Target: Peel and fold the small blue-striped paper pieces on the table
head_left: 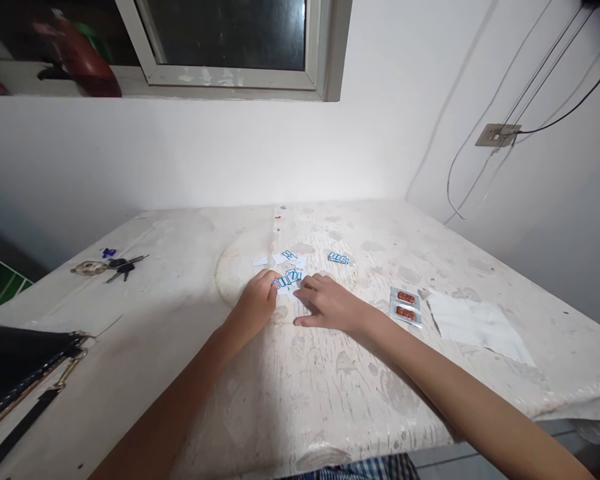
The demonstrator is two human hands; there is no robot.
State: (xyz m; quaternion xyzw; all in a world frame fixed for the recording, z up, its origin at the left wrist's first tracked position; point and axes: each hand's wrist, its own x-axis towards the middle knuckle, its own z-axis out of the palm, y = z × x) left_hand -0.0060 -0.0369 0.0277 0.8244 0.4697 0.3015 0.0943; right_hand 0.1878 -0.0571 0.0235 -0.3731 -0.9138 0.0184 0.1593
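Bag (25,363), black, one, lies at the table's left edge, ahead of one purple item (109,253) and one bunch of keys (124,265). Two bare hands meet mid-table: the left hand (258,293), fingers curled narrow, touches blue-printed paper pieces (294,275), though whether it grips one cannot be told; the pieces lie between the hands, overlapping, their number unclear. The right hand (325,301) rests beside them, thumb and fingers parted. Beyond it sits one separate blue-printed cutout (339,258), then one two-pocket blister pack (405,307) and one white sheet (475,327).
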